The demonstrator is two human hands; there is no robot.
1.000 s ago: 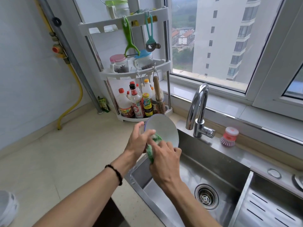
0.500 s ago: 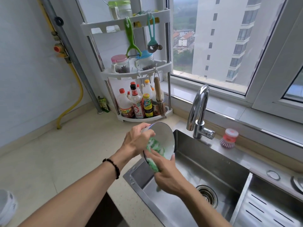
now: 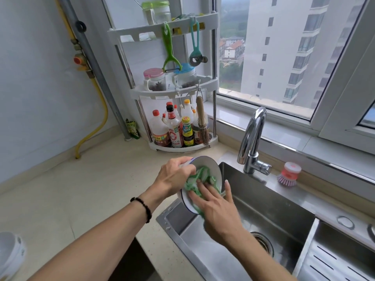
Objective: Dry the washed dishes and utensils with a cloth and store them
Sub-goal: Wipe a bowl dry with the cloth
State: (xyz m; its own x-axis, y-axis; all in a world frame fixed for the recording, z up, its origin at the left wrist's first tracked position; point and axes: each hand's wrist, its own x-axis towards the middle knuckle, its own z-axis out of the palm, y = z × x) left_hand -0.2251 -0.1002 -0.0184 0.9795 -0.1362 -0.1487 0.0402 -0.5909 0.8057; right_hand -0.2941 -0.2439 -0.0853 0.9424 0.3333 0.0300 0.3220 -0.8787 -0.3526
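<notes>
A white plate with a dark blue rim (image 3: 205,165) is held tilted on edge over the left corner of the steel sink (image 3: 274,201). My left hand (image 3: 174,177) grips the plate's upper left rim, fingers curled over the edge. A green and white cloth (image 3: 199,178) lies bunched against the plate's inner face. My right hand (image 3: 217,207) presses the cloth onto the plate with spread fingers, the thumb hooked round the plate's right rim.
A chrome tap (image 3: 252,138) stands behind the sink, a pink dish brush (image 3: 289,174) to its right. A corner rack (image 3: 176,88) with sauce bottles and jars sits at the back. A white bowl (image 3: 10,254) shows at the lower left on the beige counter (image 3: 71,189).
The plate has tipped lower and its inner face has turned toward me. My right hand has slid with the cloth from the plate's lower edge up onto its inner face.
</notes>
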